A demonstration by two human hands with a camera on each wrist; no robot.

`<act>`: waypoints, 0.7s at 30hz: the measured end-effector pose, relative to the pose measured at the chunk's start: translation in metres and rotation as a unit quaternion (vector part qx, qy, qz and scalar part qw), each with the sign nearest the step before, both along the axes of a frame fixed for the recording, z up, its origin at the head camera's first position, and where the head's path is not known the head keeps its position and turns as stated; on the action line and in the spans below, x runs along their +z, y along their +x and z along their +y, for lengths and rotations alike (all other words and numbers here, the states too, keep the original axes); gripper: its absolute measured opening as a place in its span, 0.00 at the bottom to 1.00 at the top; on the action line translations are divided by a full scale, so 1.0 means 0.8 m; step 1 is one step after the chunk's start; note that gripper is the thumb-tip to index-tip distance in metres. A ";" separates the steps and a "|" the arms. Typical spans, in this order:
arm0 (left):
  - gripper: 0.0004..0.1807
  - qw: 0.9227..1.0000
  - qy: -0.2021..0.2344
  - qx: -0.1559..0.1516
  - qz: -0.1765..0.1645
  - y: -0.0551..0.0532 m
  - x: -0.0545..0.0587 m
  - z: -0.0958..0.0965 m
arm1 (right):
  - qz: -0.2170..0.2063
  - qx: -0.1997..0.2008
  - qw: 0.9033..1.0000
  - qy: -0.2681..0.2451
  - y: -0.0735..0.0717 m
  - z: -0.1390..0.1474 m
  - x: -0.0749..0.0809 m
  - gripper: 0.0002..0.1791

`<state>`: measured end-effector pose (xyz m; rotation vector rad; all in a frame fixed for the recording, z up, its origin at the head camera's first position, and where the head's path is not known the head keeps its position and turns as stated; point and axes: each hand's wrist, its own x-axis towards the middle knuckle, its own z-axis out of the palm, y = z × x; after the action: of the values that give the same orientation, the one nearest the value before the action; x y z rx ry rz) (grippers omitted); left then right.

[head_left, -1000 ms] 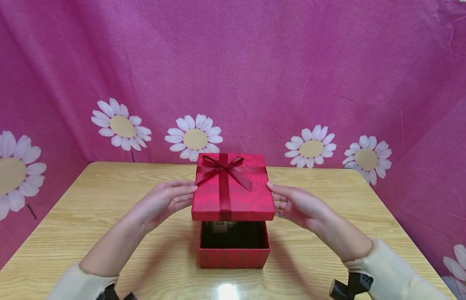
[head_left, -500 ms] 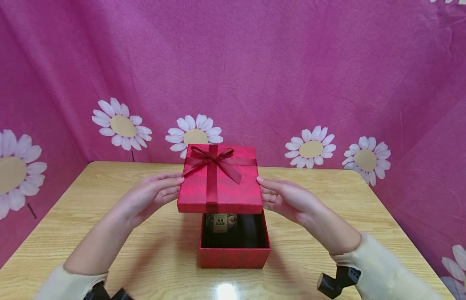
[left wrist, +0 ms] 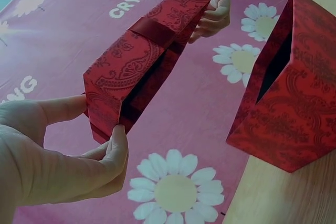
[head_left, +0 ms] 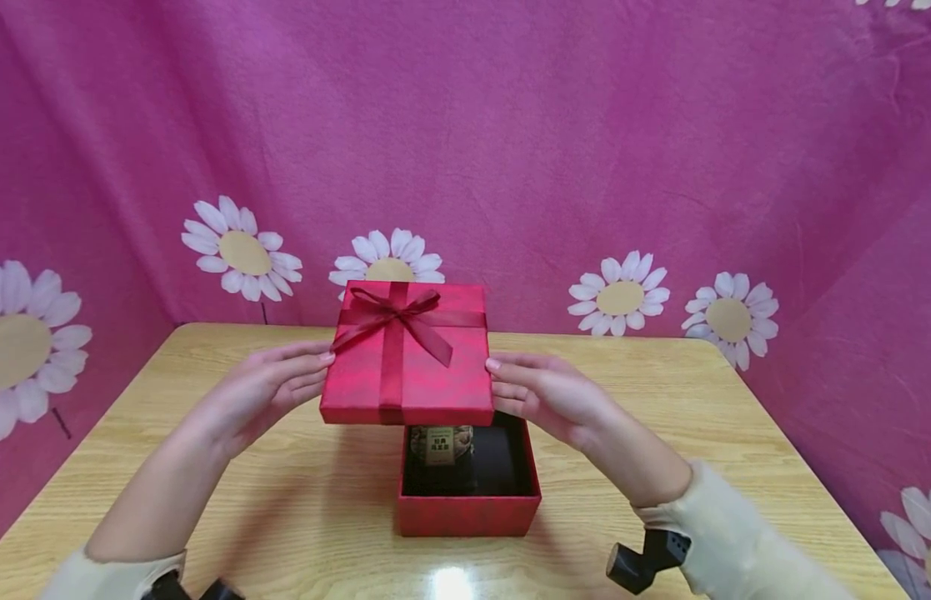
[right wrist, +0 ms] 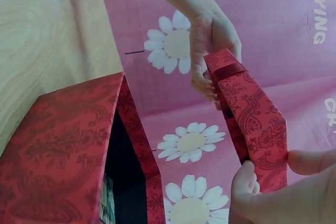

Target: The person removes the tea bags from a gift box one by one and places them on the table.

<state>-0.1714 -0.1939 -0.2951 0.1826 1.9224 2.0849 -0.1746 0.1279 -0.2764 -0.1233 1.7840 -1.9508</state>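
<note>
Between both hands a red patterned gift box lid (head_left: 408, 358) with a dark red ribbon bow (head_left: 396, 315) is held up in the air. My left hand (head_left: 266, 387) grips its left edge, thumb on one side and fingers on the other, as the left wrist view shows. On the opposite edge my right hand (head_left: 549, 392) pinches the lid the same way. Below and partly behind the lid, the red box base (head_left: 468, 517) sits on the table with its dark inside showing. A package with a printed label (head_left: 440, 446) lies inside it at the left.
The box stands on a light wooden table (head_left: 623, 533). A pink cloth (head_left: 510, 150) with white daisies hangs behind the table and at both sides. Each sleeve carries a black wrist device, such as the right one (head_left: 648, 560).
Both hands have carried the lid to the left and slightly up and back. More of the box's inside and the labelled package now shows; the base has stayed put.
</note>
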 end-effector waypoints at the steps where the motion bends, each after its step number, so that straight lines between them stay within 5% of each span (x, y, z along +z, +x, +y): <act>1: 0.35 1.000 -0.002 0.001 0.001 0.000 -0.001 -0.002 | 0.002 -0.002 1.000 0.001 0.000 -0.002 -0.001 0.32; 21: 0.37 0.999 -0.006 0.039 0.015 0.012 -0.009 -0.039 | 0.072 -0.051 0.996 0.001 -0.002 -0.048 -0.028 0.25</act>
<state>-0.1618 -0.2248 -0.3023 0.1381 1.9891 2.1316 -0.1766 0.0896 -0.2990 -0.1797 1.9184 -2.0590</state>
